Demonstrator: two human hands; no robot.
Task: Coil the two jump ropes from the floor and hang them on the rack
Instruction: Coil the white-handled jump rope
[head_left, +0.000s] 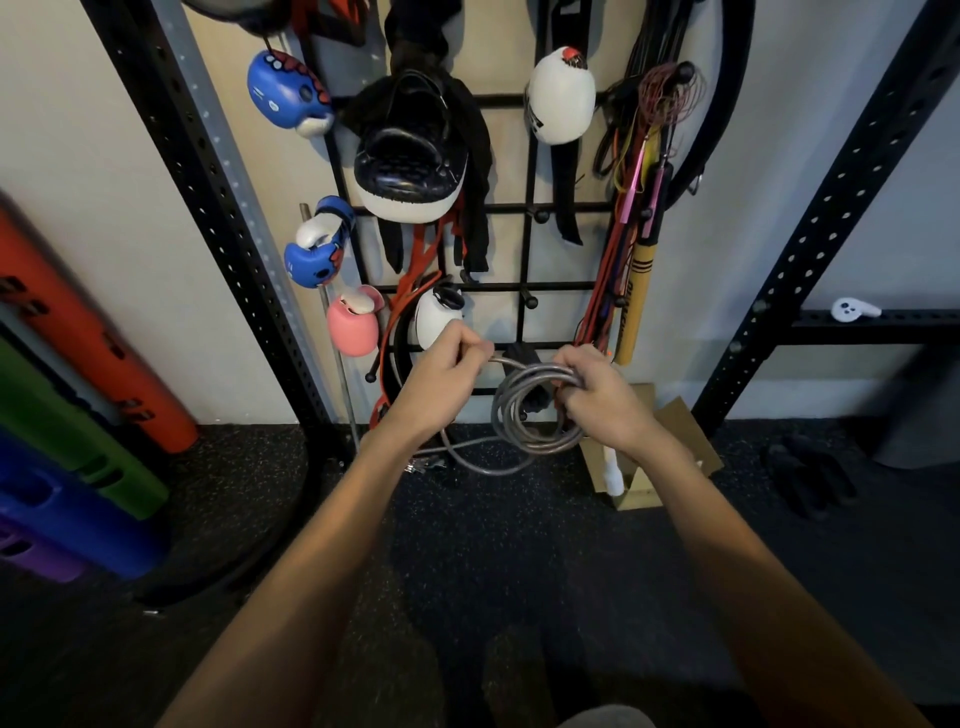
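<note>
At the far left, stacked moulded blocks in orange, green, blue and purple (78, 415) lean against the cream wall. Beside them a black perforated steel upright (208, 208) rises from the black speckled rubber floor (519, 545). Next comes the black wire grid rack (524, 249) fixed to the wall, hung with blue boxing gloves (288, 93), a pink glove (353, 327), a black-and-white padded mitt (410, 166) and a white glove (561, 98).

In front of the rack's lower rows, the left hand (441, 374) pinches a single strand of the translucent grey jump rope (519, 415) between curled fingers. The right hand (597, 400) is closed around several gathered loops of the same rope, held in the air, while a loose tail droops toward the floor below the left wrist.

Right of the hands, an open brown cardboard box (670, 431) sits on the floor under a yellow stick (636, 291). Further right stand a second black perforated upright (831, 208), a small white controller (854, 309) on a black shelf, and dark footwear (810, 478) on the floor.
</note>
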